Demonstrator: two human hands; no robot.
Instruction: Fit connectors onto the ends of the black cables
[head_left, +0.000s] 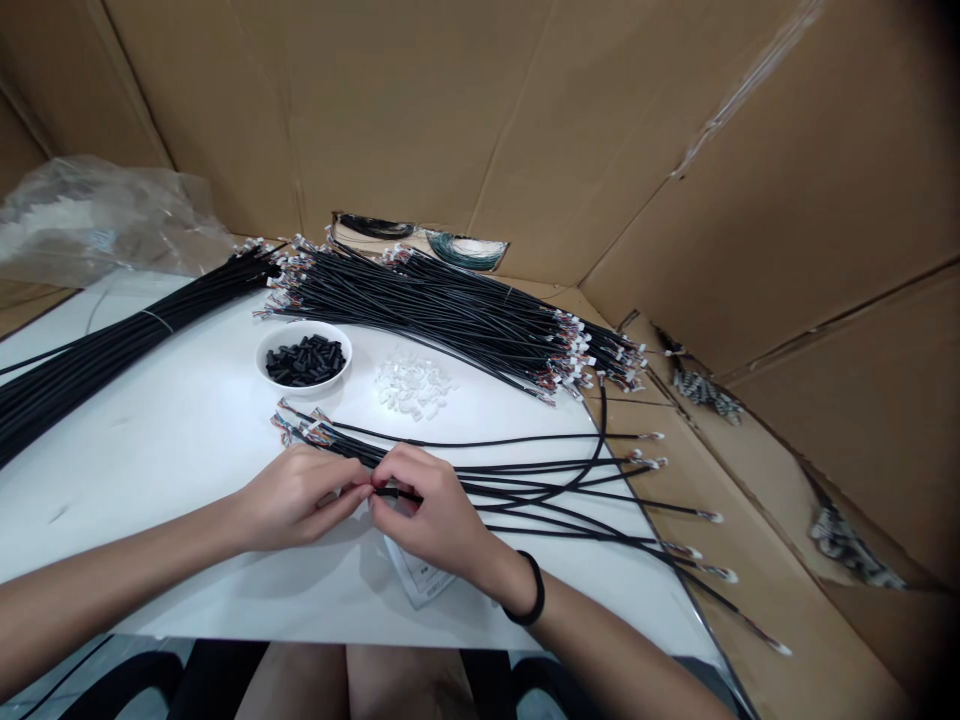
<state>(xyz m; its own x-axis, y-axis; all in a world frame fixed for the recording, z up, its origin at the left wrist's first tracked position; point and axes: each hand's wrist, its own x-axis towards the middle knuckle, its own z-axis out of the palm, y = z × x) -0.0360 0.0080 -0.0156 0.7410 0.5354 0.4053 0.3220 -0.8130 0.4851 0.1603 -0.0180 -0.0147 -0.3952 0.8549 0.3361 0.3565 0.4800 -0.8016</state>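
Note:
My left hand [311, 497] and my right hand [431, 510] meet over the front of the white table. Between my right thumb and fingers is a black cable [397, 493], gripped close to its end. My left thumb and fingertips pinch at that same end; the small detail there is hidden by the fingers. Just behind my hands lies a loose group of black cables [517, 467], with coloured wires and white connectors at their ends. A black band [535, 590] circles my right wrist.
A white bowl [264, 372] holds short black sleeves [306, 360]. Beside it lies a pile of small white pieces [414, 385]. Bundled black cables [420, 310] lie behind, more cables [142, 330] at left. A printed packet [420, 575] is under my right hand. Cardboard walls [420, 110] surround the table [187, 440].

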